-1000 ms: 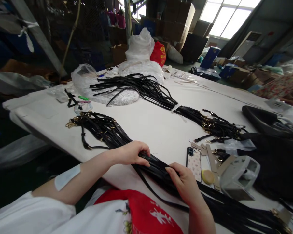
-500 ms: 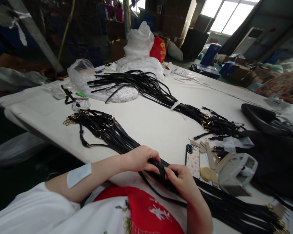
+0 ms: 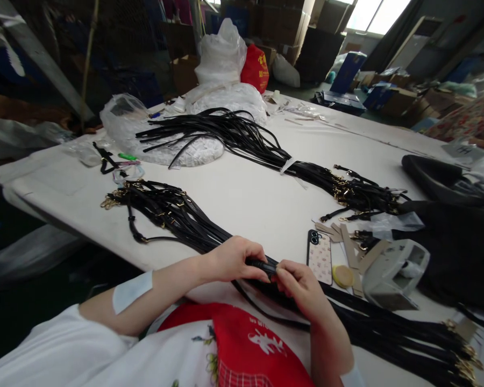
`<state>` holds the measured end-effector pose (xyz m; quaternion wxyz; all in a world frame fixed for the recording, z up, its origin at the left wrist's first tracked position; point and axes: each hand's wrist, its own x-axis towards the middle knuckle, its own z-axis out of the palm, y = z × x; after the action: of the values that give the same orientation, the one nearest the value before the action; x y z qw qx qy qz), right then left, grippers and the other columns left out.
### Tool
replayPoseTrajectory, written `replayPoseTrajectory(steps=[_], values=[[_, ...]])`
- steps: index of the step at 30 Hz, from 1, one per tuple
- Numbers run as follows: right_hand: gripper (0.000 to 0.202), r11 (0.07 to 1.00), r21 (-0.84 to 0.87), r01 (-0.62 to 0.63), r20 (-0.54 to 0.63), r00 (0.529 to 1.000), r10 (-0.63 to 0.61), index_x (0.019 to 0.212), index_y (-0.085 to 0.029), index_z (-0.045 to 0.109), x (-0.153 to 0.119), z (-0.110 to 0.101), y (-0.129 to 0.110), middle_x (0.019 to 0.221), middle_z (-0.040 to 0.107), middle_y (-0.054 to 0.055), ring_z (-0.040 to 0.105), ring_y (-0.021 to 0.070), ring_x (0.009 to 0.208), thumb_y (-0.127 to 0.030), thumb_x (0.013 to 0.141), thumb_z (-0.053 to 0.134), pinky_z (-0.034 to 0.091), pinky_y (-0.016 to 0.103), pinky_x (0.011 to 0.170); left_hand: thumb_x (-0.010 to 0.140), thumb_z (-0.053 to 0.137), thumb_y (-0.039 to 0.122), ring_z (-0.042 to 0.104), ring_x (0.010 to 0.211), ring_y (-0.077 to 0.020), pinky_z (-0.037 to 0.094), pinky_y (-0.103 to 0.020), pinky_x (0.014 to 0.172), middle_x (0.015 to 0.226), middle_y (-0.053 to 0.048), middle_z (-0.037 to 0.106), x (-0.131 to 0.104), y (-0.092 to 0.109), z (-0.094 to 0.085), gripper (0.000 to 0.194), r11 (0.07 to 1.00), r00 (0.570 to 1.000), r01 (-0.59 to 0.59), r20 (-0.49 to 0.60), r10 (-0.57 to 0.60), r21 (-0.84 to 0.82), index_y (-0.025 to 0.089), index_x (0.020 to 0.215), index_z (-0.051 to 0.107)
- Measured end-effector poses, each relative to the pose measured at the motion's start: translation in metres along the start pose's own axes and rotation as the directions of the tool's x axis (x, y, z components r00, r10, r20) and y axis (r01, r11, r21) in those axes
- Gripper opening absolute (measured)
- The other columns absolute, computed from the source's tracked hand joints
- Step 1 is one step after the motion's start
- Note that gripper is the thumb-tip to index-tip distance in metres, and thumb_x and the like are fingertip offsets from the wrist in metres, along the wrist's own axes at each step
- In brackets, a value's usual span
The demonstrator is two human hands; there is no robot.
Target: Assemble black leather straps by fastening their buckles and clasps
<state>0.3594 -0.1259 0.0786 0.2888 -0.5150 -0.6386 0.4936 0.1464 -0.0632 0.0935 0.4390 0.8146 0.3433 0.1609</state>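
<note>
My left hand (image 3: 239,259) is closed round a black strap (image 3: 261,264), thumb and fingers pinching it from the left. Close beside it, my right hand (image 3: 299,284) pinches the same strap with thumb and forefinger. The strap's finer detail is hidden by my fingers. Beneath both hands runs a long bundle of black straps (image 3: 201,226), its gold clasps at the far left end and more gold hardware at the lower right. One loose strap curves across in front of my red apron (image 3: 242,344).
Farther back on the white table (image 3: 250,199) lies a second strap bundle (image 3: 258,148) bound with a white tie. To the right are a phone (image 3: 320,257), a yellow round roll (image 3: 342,276), a grey tape dispenser (image 3: 395,274) and card strips (image 3: 349,252). White plastic bags (image 3: 221,59) stand behind.
My right hand has shifted slightly up and turned against the strap, and more of the strap shows between my hands. The left hand keeps its grip. The view has tilted a little.
</note>
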Motion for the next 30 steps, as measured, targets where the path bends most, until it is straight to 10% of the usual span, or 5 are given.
replayPoseTrajectory(steps=[14,20,24,30], values=[[0.038,0.995,-0.091,0.035,0.035,0.999,-0.032,0.074,-0.017,0.067,0.002,0.013,0.001,0.065,0.064,0.002,0.058,0.0157,0.061,-0.045,0.092,0.048,0.045,0.023,0.056,0.082,0.07,0.042,0.063,0.072,-0.0142,0.043,-0.02,0.064,0.081,-0.002,0.072,-0.002,0.007,-0.003,0.026,0.966,0.991,-0.108,0.107,0.085,0.234,0.02,0.094,0.07],[0.034,0.981,-0.177,0.08,-0.058,0.994,-0.092,0.106,-0.023,0.069,0.0,-0.002,0.024,0.091,0.074,0.006,0.07,0.0226,0.082,-0.047,0.081,0.064,0.057,0.026,0.072,0.093,0.052,0.046,0.055,0.063,-0.0107,0.038,-0.021,0.061,0.068,0.0,0.065,-0.029,0.0,-0.077,0.036,0.926,0.988,0.013,-0.149,0.047,0.377,0.017,0.078,0.067],[0.034,0.956,-0.285,0.071,-0.069,0.993,-0.094,0.106,-0.028,0.071,0.003,0.002,0.046,0.096,0.076,0.005,0.072,0.0231,0.085,-0.05,0.082,0.063,0.059,0.028,0.077,0.096,0.04,0.04,0.042,0.054,-0.0099,0.031,-0.023,0.057,0.053,0.002,0.046,-0.051,-0.017,-0.132,0.048,0.785,0.891,0.261,-0.453,0.028,0.562,0.016,0.055,0.05],[0.025,0.935,-0.353,0.046,-0.018,0.998,-0.056,0.105,-0.027,0.071,0.011,0.011,0.055,0.103,0.075,0.005,0.07,0.0231,0.094,-0.038,0.089,0.056,0.055,0.033,0.087,0.091,0.044,0.042,0.054,0.069,-0.0167,0.04,-0.025,0.067,0.065,-0.003,0.058,-0.091,-0.054,-0.201,0.04,0.535,0.774,0.524,-0.633,0.025,0.663,0.017,0.063,0.056]])
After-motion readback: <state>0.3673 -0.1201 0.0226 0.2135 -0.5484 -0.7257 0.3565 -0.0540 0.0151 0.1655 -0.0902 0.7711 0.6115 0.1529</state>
